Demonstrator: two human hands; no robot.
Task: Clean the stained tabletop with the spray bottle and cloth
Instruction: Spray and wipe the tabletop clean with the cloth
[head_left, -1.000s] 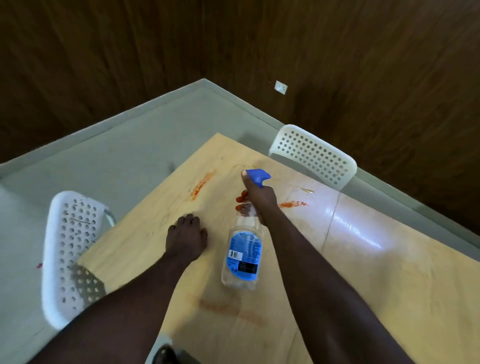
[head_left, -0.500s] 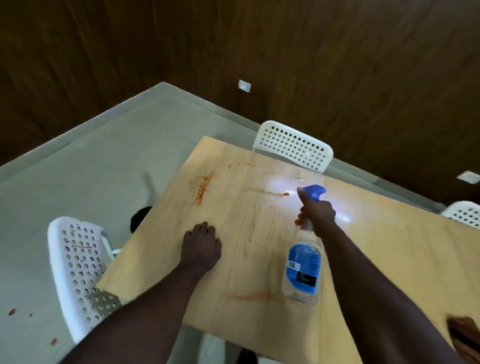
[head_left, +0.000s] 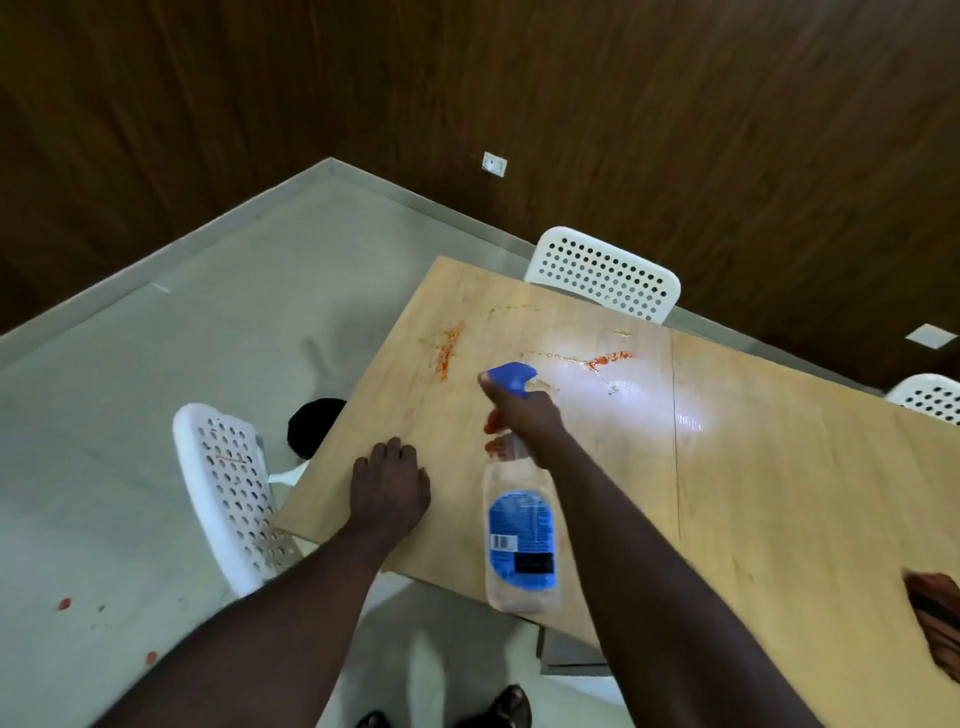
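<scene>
Grips the clear spray bottle by its neck with the right hand, above the tabletop near orange stains; liquid level unclear. Rests the left hand flat on the tabletop, fingers relaxed.

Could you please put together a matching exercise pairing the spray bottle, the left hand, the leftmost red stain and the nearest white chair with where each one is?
1. spray bottle
2. left hand
3. leftmost red stain
4. nearest white chair

A. on the floor beside the table's corner
B. smeared on the table, beyond both hands
C. gripped in the right hand, in the air
D. resting on the table near its edge

Pairs: 1-C, 2-D, 3-B, 4-A.
</scene>
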